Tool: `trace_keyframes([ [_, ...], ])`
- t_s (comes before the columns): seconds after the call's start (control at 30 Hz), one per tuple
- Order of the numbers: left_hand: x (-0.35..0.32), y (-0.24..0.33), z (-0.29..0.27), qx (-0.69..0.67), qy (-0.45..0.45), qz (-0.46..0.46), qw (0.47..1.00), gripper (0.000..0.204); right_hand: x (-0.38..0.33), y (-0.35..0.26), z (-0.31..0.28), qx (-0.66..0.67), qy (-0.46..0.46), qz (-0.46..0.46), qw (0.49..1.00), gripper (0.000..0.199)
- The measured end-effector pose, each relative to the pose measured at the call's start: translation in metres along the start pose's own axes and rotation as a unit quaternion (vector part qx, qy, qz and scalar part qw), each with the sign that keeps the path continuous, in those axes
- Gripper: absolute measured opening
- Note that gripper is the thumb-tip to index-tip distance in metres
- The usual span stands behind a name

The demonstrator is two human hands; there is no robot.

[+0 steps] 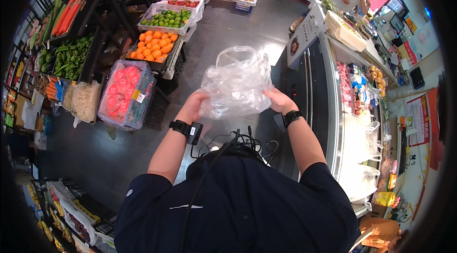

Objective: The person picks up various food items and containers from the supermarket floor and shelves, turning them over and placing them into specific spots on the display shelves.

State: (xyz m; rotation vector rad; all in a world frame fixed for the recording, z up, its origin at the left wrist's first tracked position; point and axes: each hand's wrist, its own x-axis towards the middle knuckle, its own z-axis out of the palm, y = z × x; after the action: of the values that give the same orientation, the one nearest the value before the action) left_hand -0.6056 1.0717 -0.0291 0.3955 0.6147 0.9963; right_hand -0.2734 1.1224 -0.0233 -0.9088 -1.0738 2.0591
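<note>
A clear plastic bag hangs in the air between the two hands, above the grey floor and in front of the person's dark shirt; the left hand is at its left edge, the fingers closed on the film, with their tips partly lost against the crumpled plastic; the right hand grips the opposite edge the same way, so the bag lies directly between the two sets of fingers, touching both; its loose upper part, with a loop like a handle, rises beyond them, away from the body; a black band circles the left wrist and a black watch-like device the right; to the left, well apart from the bag, stand a crate of oranges and a clear box of red-wrapped round items; to the right runs a display case holding packaged goods.
</note>
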Motion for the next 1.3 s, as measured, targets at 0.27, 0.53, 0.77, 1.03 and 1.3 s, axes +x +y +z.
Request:
trace_keyframes([
  [0.27, -0.016, 0.01, -0.014, 0.02, -0.022, -0.01, 1.0, 0.044, 0.032, 0.014, 0.006, 0.011, 0.001, 0.139, 0.99, 0.068],
  [0.53, -0.036, 0.011, -0.035, -0.036, -0.035, -0.008, 0.999, 0.043, 0.053, 0.034, 0.042, 0.06, 0.011, 0.18, 0.982, 0.066],
  [0.77, -0.051, 0.024, -0.039, -0.03, -0.031, 0.023, 0.999, 0.046, 0.07, 0.023, 0.083, -0.039, -0.025, 0.173, 0.984, 0.048],
  [1.03, -0.016, 0.035, -0.041, -0.053, 0.065, 0.054, 0.995, 0.046, 0.097, 0.011, 0.066, -0.32, 0.255, -0.024, 0.912, 0.039],
  [1.3, 0.062, 0.03, 0.021, 0.285, 0.101, 0.185, 0.935, 0.063, 0.11, -0.02, 0.048, -0.556, 0.389, -0.159, 0.717, 0.025],
])
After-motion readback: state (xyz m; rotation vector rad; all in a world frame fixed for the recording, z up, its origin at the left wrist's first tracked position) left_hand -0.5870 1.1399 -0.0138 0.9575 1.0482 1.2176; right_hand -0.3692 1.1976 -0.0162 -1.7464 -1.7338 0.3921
